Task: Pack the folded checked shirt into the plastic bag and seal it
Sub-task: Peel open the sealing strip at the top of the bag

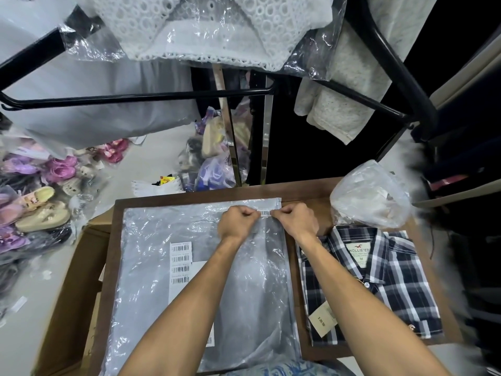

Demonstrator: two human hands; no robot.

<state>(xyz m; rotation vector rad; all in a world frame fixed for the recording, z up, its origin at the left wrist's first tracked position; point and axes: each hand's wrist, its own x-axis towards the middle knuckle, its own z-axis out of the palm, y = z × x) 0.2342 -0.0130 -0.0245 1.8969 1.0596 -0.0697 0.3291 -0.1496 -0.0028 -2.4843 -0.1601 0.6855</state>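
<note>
A large grey plastic bag (151, 280) lies flat on the brown table (306, 194), its far edge toward the back. Several barcode labels sit on its left half. My left hand (237, 221) and my right hand (295, 217) are both closed on the bag's far edge, pinching it on either side of a small barcode sticker (265, 213). The folded checked shirt (379, 283), navy and white with a neck label and a paper price tag, lies on the table to the right of the bag, outside it.
A crumpled clear bag (371, 194) sits behind the shirt. A cardboard box (67, 294) stands left of the table. Bagged sandals and shoes (40, 196) cover the floor at left. Black garment rails (135, 97) with hanging clothes stretch overhead.
</note>
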